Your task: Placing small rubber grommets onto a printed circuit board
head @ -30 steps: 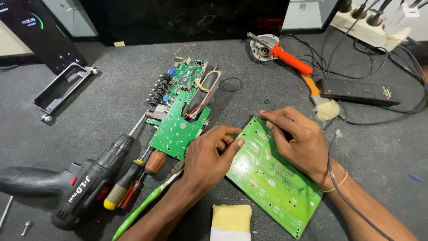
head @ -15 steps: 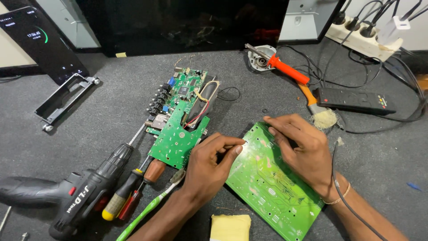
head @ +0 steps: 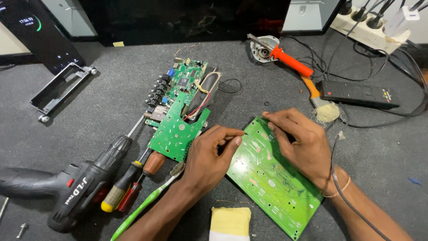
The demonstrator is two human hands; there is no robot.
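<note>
Workbench: grey matted table [head: 107, 102] carrying everything, and both hands are down on it right now.
Large board: green circuit board [head: 267, 174] lying flat, solder side up, running away under both hands toward the near right.
Right hand: right hand [head: 301, 143] pressed flat on the board's far corner, fingers spread along the edge — pinning it, not pinching anything I can make out.
Left hand: left hand [head: 209, 156] at the board's left edge, thumb and forefinger drawn narrow together; whether something tiny sits between them, I cannot tell.
Doing it well: I'd judge the flat palm should hold the board steady while the fingertips work that corner lightly, so the board doesn't skate.
Second board: smaller green board with wires and connectors [head: 180, 116], just left of the left hand, close enough to get nudged.
Drill: black cordless drill [head: 67, 187], well left of the grip.
Remote: black remote [head: 356, 93], beyond the right hand.
Soldering iron: orange-handled iron [head: 290, 62], farther back, its cable trailing near the right wrist — a snag risk, I'd say.
Screwdrivers: two of them [head: 129, 183], left of the left forearm.
Toothbrush: green one [head: 142, 209], beside that forearm.
Sponge: yellow pad [head: 231, 221], nearest the body, between the arms.
</note>
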